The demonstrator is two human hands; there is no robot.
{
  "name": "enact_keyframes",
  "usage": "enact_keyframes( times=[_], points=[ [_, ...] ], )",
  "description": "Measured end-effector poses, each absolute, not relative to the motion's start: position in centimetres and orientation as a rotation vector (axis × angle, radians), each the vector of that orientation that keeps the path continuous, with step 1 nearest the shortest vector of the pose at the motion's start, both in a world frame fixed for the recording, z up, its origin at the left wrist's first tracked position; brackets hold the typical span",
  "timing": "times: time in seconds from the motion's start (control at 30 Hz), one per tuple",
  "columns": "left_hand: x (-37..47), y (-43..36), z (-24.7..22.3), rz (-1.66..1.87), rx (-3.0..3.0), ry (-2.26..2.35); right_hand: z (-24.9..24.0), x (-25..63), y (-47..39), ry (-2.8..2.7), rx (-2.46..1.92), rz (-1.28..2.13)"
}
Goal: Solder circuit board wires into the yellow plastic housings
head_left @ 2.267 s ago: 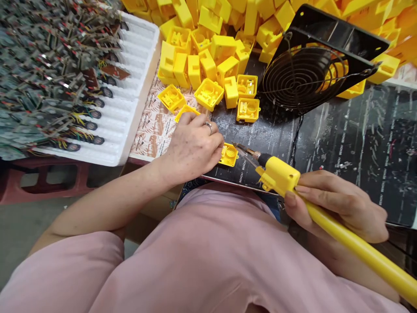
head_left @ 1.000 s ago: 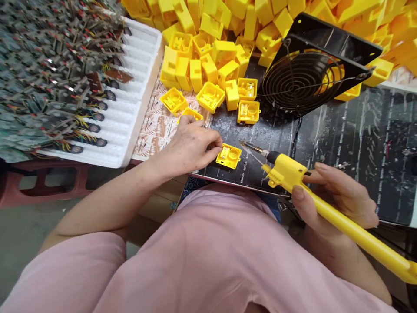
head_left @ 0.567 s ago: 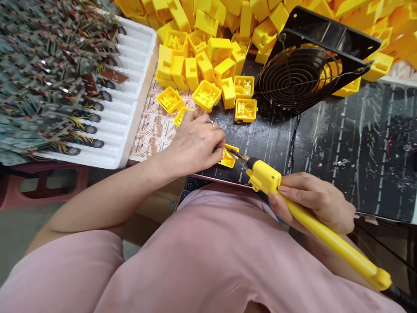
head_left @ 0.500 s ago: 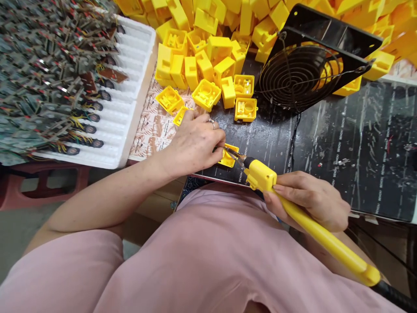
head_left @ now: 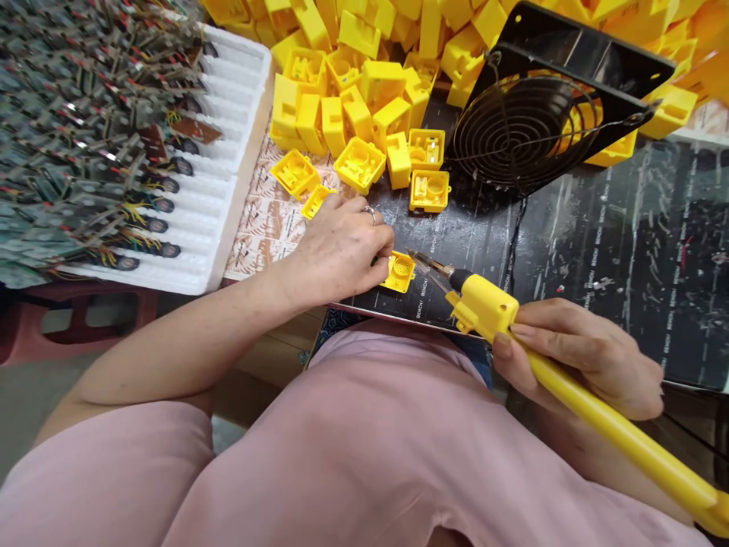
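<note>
My left hand (head_left: 342, 247), with a ring on one finger, is closed at the left side of a small open yellow plastic casing (head_left: 402, 272) on the black bench mat. Its fingers and thumb hide part of the casing. In my right hand (head_left: 586, 353) is a yellow-handled soldering iron (head_left: 487, 308), gripped along the handle. The iron's thin metal tip points left, close to the casing's upper right edge; I cannot tell whether they touch. Just beyond my left fingers lies another yellow casing (head_left: 317, 203), partly covered by the hand.
Yellow casings (head_left: 364, 99) lie heaped at the back. A black fan (head_left: 515, 144) with a wire guard stands tilted on the mat (head_left: 626, 281). To the left, a white foam tray (head_left: 228, 167) bears many wired circuit boards (head_left: 85, 137). A red stool (head_left: 122, 323) is below it.
My right hand has moved right with the soldering iron, drawing its tip back from over the casing. More of the casing's inside shows. My left hand has hardly moved.
</note>
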State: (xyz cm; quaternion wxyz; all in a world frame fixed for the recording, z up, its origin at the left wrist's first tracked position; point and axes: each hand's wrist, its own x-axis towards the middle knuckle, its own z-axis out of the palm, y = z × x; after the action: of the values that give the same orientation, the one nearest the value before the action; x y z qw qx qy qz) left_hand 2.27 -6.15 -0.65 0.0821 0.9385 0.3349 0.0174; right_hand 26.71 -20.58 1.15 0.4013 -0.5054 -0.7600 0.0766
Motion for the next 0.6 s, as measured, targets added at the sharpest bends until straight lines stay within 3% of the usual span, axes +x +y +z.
enact_keyframes(
  times=[0.27,0.6],
  points=[
    [2.2,-6.2,-0.7,0.036,2.793,1.008,-0.1,25.5,-19.4,-1.951,-1.071,0.06],
    [2.3,-6.3,-0.7,0.051,2.806,1.017,1.2,26.0,-19.9,-1.99,-1.167,0.097]
  ],
)
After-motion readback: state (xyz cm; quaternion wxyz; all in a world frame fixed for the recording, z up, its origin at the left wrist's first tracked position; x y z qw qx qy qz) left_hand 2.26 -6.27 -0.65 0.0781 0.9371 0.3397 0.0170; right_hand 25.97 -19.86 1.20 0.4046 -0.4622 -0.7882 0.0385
